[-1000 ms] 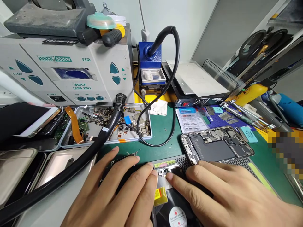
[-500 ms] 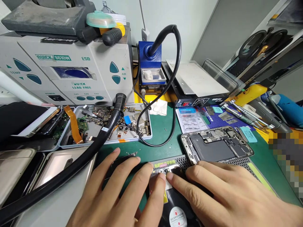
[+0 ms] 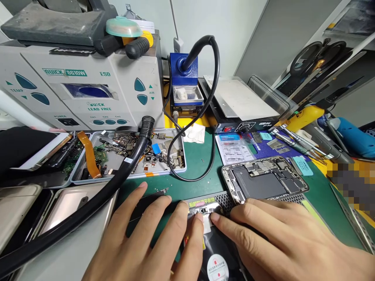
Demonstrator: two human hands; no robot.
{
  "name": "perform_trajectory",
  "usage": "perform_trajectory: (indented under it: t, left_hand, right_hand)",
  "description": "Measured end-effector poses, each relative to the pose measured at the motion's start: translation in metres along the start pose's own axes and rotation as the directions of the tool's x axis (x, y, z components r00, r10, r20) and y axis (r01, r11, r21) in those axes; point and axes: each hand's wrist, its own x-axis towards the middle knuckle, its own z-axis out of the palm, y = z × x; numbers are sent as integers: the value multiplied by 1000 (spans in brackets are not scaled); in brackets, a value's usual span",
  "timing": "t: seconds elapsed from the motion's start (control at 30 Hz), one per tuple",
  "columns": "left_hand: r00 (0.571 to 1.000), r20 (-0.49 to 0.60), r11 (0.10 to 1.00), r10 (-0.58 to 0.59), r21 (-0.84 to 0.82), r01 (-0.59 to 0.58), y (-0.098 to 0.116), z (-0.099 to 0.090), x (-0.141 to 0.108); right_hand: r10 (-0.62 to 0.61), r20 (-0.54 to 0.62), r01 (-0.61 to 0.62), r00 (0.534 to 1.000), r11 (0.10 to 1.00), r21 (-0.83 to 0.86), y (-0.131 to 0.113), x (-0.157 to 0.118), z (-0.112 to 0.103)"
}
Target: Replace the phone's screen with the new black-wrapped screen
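A phone screen panel (image 3: 221,246) with black film and a round white sticker lies on a perforated mat (image 3: 224,197) in front of me. My left hand (image 3: 155,230) has its fingers spread, with one fingertip resting beside small parts (image 3: 200,211) at the panel's top edge. From the other side, my right hand (image 3: 272,234) presses an outstretched index fingertip on the same edge, and its other fingers reach toward an opened phone (image 3: 265,179). That phone shows its battery and boards. Under my left fingers is a thin dark strip-like part (image 3: 149,201), partly covered.
A hot-air station (image 3: 96,86) stands at the back left, its black hose (image 3: 114,183) crossing the left side. A parts tray (image 3: 140,156) holds boards. Behind are a soldering-iron stand (image 3: 184,74) and a flat heating plate (image 3: 243,97). Tweezers (image 3: 348,218) lie at right.
My right index fingertip has shifted slightly right, away from the left fingertip, so more of the panel's top parts shows. The whole view has moved a little.
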Motion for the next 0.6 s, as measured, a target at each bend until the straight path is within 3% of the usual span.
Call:
perform_trajectory:
  t: [0.6]
  left_hand:
    - [997, 38, 997, 70, 21, -71, -7, -1, -6]
  right_hand:
    - [49, -13, -48, 999, 997, 57, 2, -5, 3]
